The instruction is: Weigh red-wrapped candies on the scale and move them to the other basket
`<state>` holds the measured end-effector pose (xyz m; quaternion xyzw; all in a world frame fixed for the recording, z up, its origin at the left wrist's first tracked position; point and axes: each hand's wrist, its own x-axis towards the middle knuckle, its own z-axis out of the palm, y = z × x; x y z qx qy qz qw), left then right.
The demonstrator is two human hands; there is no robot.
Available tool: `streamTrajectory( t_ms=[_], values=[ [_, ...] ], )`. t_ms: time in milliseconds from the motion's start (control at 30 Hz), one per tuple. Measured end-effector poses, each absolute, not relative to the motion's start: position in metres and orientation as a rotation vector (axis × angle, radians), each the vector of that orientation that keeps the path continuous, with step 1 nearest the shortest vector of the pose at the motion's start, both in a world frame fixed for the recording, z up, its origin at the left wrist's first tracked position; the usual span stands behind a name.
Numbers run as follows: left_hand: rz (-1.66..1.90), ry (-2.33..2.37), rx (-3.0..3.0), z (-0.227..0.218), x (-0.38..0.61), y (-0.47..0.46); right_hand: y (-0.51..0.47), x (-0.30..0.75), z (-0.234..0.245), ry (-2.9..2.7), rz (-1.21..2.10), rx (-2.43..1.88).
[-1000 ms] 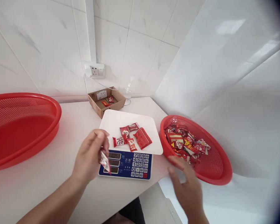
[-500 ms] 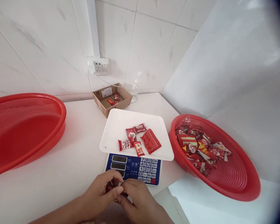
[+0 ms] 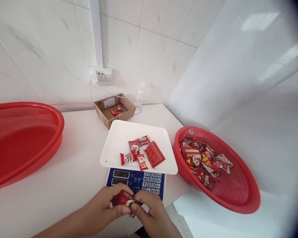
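Note:
Between my left hand [image 3: 109,205] and my right hand [image 3: 151,211] is a dark red candy packet [image 3: 125,199] with a cream patch and the word "SWEET" on it. Fingers and thumbs of both hands pinch it, covering its ends. The hands are just in front of a blue-faced scale [image 3: 136,180] and hide part of its keys. On the scale rests a white tray [image 3: 119,135] bearing several small red and white wrapped candies [image 3: 134,147] and a larger red packet [image 3: 154,154].
A red basket [image 3: 248,188] full of wrapped candies [image 3: 206,162] tilts at the right table edge. At left stands another red basket [image 3: 61,124]. A cardboard box [image 3: 125,115] with a few packets and a clear bottle [image 3: 139,96] are by the wall, under a socket [image 3: 104,76].
The packet, mostly covered by my fingers before, now shows its printed face. My hands have spread slightly apart along it. The whole view has shifted a little.

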<state>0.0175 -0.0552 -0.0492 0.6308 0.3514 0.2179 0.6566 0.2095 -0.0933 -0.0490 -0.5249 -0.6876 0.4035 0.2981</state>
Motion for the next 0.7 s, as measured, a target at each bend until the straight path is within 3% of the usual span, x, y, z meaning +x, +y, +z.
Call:
streamTrajectory(
  t_ms=[367, 500, 700],
  values=[
    [0.923, 1.344, 2.252, -0.047, -0.024, -0.026, -0.061, 0.33, -0.016, -0.946, -0.039, -2.185],
    [0.851, 1.768, 2.482, -0.037, -0.068, -0.008, -0.057, 0.339, -0.019, -1.112, 0.001, -2.299],
    [0.347, 2.299, 2.394, -0.046, -0.137, -0.001, -0.054, 0.335, -0.04, -1.386, 0.259, -2.563]
  ],
)
